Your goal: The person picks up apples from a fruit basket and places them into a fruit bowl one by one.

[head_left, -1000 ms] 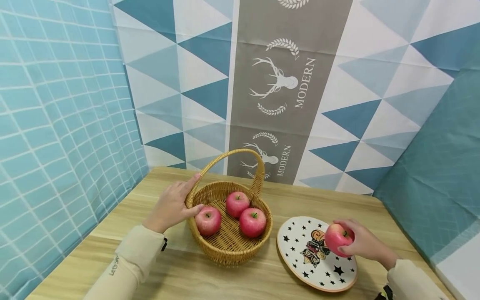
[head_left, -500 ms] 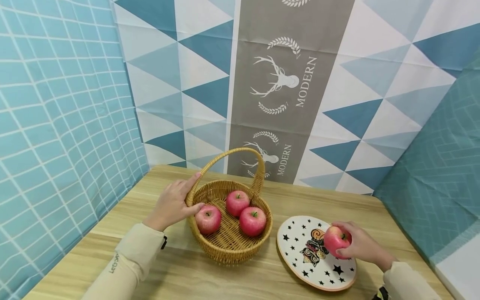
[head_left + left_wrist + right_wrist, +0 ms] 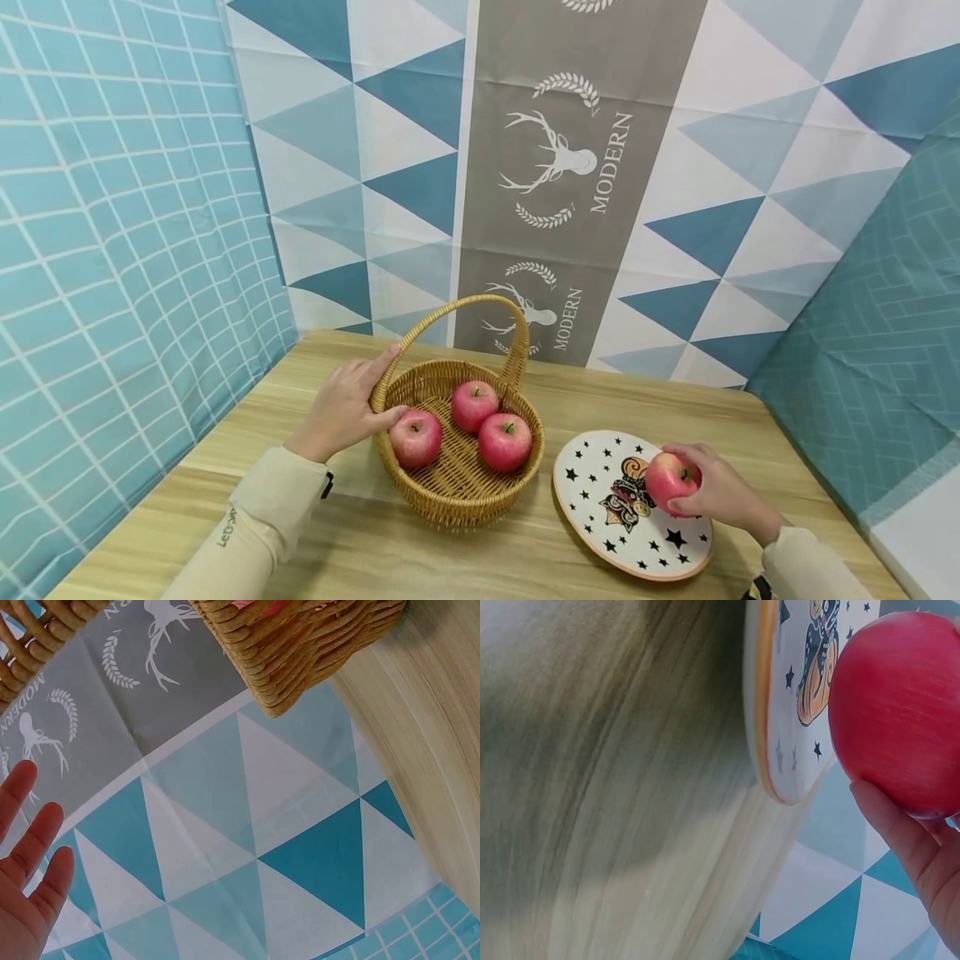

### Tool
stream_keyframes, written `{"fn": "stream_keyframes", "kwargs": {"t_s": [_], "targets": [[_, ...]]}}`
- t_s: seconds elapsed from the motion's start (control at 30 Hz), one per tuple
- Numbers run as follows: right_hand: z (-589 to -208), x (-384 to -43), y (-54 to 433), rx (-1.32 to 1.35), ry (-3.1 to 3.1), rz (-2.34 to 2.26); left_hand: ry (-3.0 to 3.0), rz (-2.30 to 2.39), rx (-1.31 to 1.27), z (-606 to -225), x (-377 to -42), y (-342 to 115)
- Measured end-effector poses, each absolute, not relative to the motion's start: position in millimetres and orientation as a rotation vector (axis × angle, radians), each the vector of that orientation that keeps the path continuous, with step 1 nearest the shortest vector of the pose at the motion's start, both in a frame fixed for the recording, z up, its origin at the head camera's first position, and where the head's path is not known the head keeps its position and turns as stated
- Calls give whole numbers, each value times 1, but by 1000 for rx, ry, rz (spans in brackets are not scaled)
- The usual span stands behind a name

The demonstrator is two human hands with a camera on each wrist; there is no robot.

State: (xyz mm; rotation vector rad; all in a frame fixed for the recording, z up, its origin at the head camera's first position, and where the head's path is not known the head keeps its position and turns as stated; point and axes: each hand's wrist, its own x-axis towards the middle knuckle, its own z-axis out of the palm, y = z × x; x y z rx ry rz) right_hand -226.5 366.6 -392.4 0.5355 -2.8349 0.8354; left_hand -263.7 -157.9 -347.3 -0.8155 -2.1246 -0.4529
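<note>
My left hand (image 3: 345,410) rests against the left side of a woven basket (image 3: 459,510), index finger along the handle (image 3: 431,321) and thumb over the rim. Extended fingers (image 3: 54,883) show in the left wrist view. Three red apples lie inside: one apple (image 3: 415,439) by my thumb, a rear apple (image 3: 474,405) and a right apple (image 3: 505,442). Over the right part of a white plate (image 3: 637,557) with stars and a cartoon animal, my right hand (image 3: 723,492) grips another apple (image 3: 670,480). Whether this apple touches the plate, I cannot tell.
Basket and plate stand apart on a wood-grain table (image 3: 420,567). A patterned cloth (image 3: 408,200) hangs behind it, with a blue gridded cloth (image 3: 127,250) at the left and a teal cloth (image 3: 885,350) at the right. A white surface (image 3: 926,529) borders the right edge.
My right hand and its apple have shifted slightly left over the plate. The left hand, the basket and its apples look unchanged.
</note>
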Motion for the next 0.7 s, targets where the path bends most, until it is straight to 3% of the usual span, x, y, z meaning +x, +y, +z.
{"fn": "stream_keyframes", "kwargs": {"t_s": [0.7], "targets": [[-402,-225,364,497,-2839,768,-2192,-443,-796,-342,-260,-157]]}}
